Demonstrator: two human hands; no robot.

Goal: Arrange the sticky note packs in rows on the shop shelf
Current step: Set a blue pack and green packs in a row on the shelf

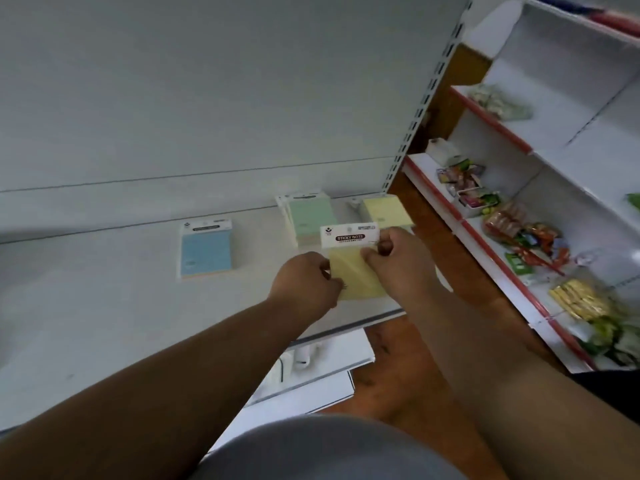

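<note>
Left hand [306,280] and right hand [394,261] both pinching pale yellow sticky note pack [353,268], above front of white metal shelf [104,306]. Risk: crooked against green sticky note pack [310,216] behind, or slipping off shelf edge.

On the white shelf [104,323] lie a blue pack [206,252], a green pack [311,216] and a pale yellow pack [384,209]. At the frame's centre, another yellow pack [353,271] has a white header.

Matt metal shelf [104,306], glossy pack [356,271]
</note>
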